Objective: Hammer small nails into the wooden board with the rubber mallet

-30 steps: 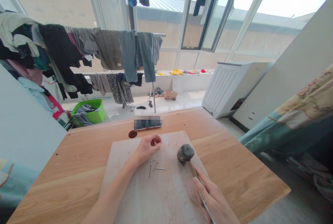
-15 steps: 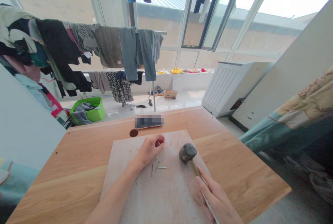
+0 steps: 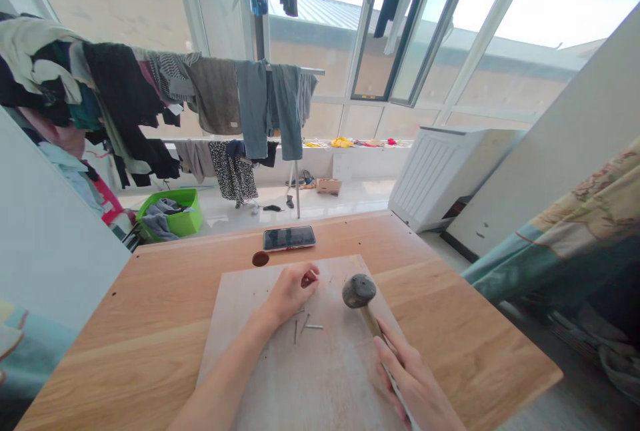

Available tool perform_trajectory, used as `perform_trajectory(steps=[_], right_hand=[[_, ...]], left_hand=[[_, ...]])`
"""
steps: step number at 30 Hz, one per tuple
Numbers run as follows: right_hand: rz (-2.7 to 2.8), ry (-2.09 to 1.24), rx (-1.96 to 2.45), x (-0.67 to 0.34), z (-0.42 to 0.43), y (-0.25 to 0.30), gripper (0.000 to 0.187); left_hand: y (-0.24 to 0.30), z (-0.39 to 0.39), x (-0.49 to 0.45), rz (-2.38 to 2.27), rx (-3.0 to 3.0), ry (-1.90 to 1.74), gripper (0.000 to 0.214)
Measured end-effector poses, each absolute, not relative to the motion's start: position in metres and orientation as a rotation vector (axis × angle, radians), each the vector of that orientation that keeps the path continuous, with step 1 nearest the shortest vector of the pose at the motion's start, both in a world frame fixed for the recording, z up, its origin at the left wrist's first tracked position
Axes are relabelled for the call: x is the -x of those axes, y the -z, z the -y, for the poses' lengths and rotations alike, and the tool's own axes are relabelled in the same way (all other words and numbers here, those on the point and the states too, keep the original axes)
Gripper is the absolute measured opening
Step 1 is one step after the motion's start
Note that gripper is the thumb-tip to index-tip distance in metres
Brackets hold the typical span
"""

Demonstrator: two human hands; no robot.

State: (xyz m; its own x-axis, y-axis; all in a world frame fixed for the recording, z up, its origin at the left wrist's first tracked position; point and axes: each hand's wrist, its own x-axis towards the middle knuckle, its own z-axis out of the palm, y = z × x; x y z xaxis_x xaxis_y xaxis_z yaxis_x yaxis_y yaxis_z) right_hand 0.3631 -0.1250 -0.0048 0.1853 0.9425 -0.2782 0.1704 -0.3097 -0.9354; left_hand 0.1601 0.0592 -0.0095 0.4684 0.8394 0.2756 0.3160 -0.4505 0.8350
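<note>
My right hand [image 3: 413, 374] wraps round the wooden handle of a rubber mallet [image 3: 359, 291], whose dark head is raised over the right part of a pale board [image 3: 300, 394]. Near the board's far edge, my left hand [image 3: 293, 292] is closed in a pinch around a nail, mostly hidden by the fingers. Several loose nails [image 3: 315, 327] lie just below that hand. To its right, a thin nail [image 3: 331, 278] appears to stand up from the board. The mallet head is apart from the left hand.
The board rests on a wooden table [image 3: 125, 344]. Beyond it are a phone [image 3: 289, 238] and a round dark hole [image 3: 261, 259] in the tabletop. A laundry rack with clothes [image 3: 215, 97], a green basket [image 3: 187, 221] and a white cabinet [image 3: 430, 171] stand farther off.
The mallet head has shifted slightly up and left relative to the board. My left hand keeps its pinch near the same spot. The whole view has tilted a little.
</note>
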Motion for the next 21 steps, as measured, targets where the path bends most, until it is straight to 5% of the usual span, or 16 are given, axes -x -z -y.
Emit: perform_trajectory(steps=[15, 21], right_hand=[[1.263, -1.224, 1.597, -0.321, 0.081, -0.038, 0.057], [1.147, -1.207, 1.562, -0.342, 0.105, -0.021, 0.069]], left_hand=[[0.01, -0.06, -0.162, -1.01, -2.045, -0.912, 0.034], [-0.006, -0.056, -0.152, -0.999, -2.051, -0.82, 0.03]])
